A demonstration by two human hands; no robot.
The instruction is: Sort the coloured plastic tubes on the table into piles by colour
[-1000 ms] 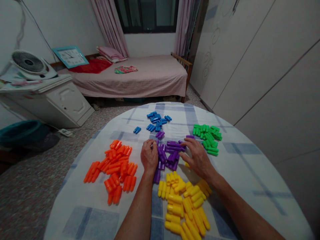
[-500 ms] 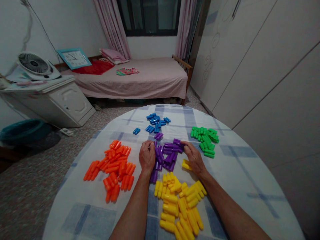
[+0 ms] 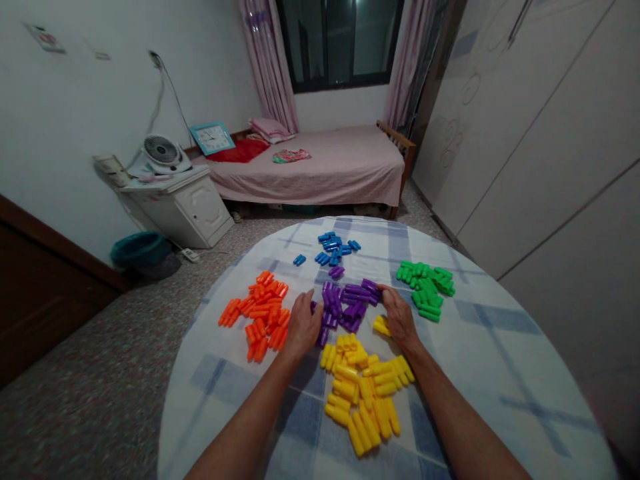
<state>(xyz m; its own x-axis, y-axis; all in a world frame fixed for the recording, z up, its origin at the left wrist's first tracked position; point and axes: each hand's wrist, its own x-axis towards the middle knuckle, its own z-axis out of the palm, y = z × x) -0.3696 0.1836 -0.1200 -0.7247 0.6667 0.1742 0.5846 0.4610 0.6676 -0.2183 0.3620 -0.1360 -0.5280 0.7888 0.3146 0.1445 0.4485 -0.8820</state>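
Note:
Purple plastic tube-shaped pieces (image 3: pixel 332 299) lie in a loose pile on the table, with my hands on either side. My left hand (image 3: pixel 303 325) rests at the pile's left edge, fingers stretched forward and nothing visibly gripped. On the other side, my right hand (image 3: pixel 399 316) reaches its extended fingertips to the rightmost purple pieces. Beside its thumb side lies a separate yellow piece (image 3: pixel 381 326), partly covered by the hand. A larger heap of yellow pieces (image 3: pixel 367 383) sits nearer, between my forearms. One purple piece (image 3: pixel 337 272) lies apart, beyond the pile.
Orange pieces (image 3: pixel 260 310) lie left, blue pieces (image 3: pixel 333 245) at the far side and green pieces (image 3: pixel 425 285) at the right. All are on a round table with a checked cloth (image 3: pixel 210 380). Beyond stand a bed (image 3: pixel 330 173) and a white cabinet (image 3: pixel 197 207).
The view has swung left. My left hand has drawn slightly back from the purple pile and its fingers have loosened. My right hand stays by the pile's right edge.

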